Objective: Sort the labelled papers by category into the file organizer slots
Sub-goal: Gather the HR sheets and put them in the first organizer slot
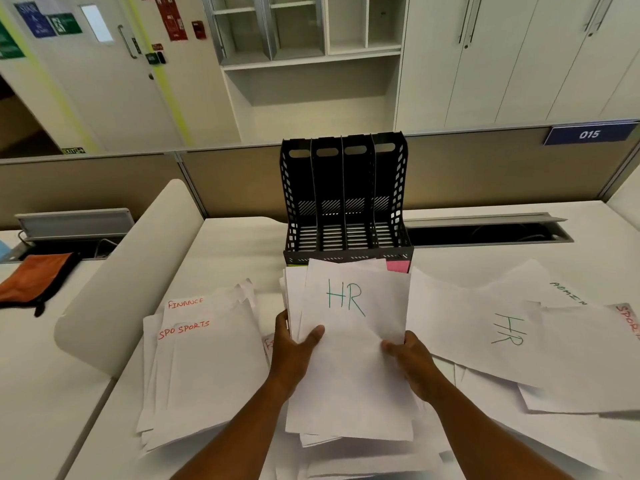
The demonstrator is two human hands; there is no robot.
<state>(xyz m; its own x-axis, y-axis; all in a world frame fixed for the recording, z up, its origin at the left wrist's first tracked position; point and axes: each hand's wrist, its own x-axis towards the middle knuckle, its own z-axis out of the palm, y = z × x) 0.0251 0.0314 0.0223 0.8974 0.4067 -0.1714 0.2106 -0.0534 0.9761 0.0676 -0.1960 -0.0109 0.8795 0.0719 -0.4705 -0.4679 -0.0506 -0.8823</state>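
Left hand (298,344) and right hand (412,358) both closed on HR sheaf (349,368), thumbs on top; black file organizer (346,202) just behind, slots empty

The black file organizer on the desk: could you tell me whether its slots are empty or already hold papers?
Empty: all four slots of the file organizer show bare slatted floors, with no papers inside.

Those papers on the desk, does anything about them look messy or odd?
Yes. The loose sheets lie in skewed, overlapping heaps, not sorted: an HR sheet on the right lies rotated, and one sheet on the left reads "SPO SPORTS", a false start. The organizer slots look empty.
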